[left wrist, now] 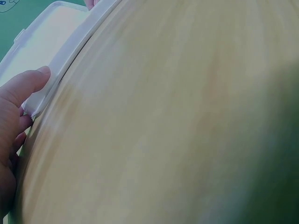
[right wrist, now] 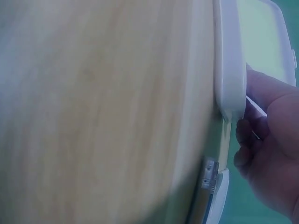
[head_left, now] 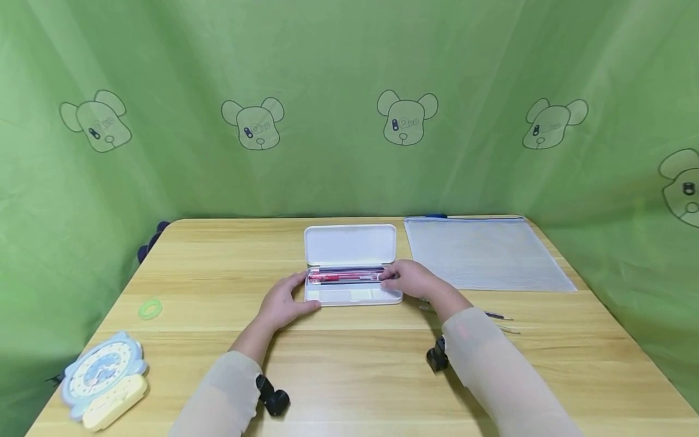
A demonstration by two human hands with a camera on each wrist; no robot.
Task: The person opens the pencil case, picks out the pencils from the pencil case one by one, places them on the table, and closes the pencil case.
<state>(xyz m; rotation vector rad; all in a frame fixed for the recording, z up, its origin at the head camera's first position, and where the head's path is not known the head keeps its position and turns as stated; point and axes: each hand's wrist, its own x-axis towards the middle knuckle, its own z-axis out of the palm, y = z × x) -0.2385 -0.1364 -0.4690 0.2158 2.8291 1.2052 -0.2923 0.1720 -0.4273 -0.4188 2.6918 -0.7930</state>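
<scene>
An open white pencil case (head_left: 349,296) lies on the table with its lid (head_left: 350,244) raised at the back. Inside it lie dark pencils (head_left: 349,269) and a red pen (head_left: 332,277). My left hand (head_left: 281,302) holds the case by its left end. In the left wrist view the thumb (left wrist: 35,83) rests over the front rim and the other fingers curl at the side. Over the right end, my right hand (head_left: 412,280) reaches into the case, fingertips and thumb together at the red pen's end. The right wrist view hides those fingertips behind the case wall.
A mesh zip pouch (head_left: 486,252) lies at the back right. Loose pencils (head_left: 498,315) lie partly under the right forearm. A green ring (head_left: 150,309) and a blue clock-shaped toy (head_left: 104,370) are on the left. A green curtain (head_left: 338,170) hangs behind the table.
</scene>
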